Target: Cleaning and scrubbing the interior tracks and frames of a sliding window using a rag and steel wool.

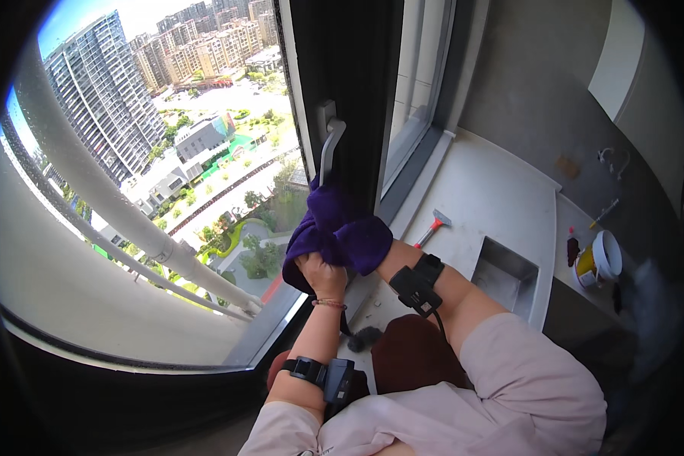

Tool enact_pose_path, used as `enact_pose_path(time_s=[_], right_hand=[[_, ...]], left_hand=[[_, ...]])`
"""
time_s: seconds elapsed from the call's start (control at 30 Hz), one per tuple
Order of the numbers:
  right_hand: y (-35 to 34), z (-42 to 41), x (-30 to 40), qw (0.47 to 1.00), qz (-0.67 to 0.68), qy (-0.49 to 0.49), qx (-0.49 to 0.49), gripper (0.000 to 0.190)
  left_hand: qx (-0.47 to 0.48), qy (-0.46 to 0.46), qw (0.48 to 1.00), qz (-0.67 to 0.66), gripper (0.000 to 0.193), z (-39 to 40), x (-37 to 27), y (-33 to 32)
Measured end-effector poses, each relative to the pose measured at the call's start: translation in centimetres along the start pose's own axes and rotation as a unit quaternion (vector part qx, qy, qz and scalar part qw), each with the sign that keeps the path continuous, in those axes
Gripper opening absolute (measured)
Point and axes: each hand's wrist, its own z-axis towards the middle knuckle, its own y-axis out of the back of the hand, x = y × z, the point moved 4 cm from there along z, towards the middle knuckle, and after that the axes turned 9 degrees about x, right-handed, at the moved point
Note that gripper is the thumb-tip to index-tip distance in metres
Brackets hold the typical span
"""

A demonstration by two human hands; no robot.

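Observation:
A purple cloth (pixel 325 222) is bunched around the lower end of the white lever handle (pixel 332 142) on the dark window frame (pixel 356 74). My left hand (pixel 322 276) grips the cloth's lower edge with bent fingers. A beaded bracelet (pixel 329 304) circles that wrist. The cloth covers my right hand, so its fingers are hidden; only the right forearm (pixel 461 296) shows below it. Whether the right hand is closed on the handle or just on the cloth cannot be seen. Both arms wear strapped black devices.
To the left, a large glass pane (pixel 251 239) looks down from high up onto buildings. A scraper (pixel 433 228) with a red handle lies on the white countertop (pixel 490 176), near a metal sink (pixel 507 273). Further right are a white bucket (pixel 607 256) and small tools. A grey fluffy object (pixel 365 339) lies below.

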Motion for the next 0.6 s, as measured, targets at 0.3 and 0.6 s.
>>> enact_pose_path(time_s=[0.3, 0.6], right_hand=[[3.2, 4.2, 0.5, 0.879, -0.321, -0.135, 0.324, 0.007], [9.3, 8.1, 0.4, 0.987, -0.09, -0.018, 0.13, 0.025]], left_hand=[[0.11, 0.053, 0.99, -0.063, 0.023, 0.9, 0.2, 0.9], [0.015, 0.013, 0.995, -0.095, 0.037, 2.6, -2.6, 0.3]])
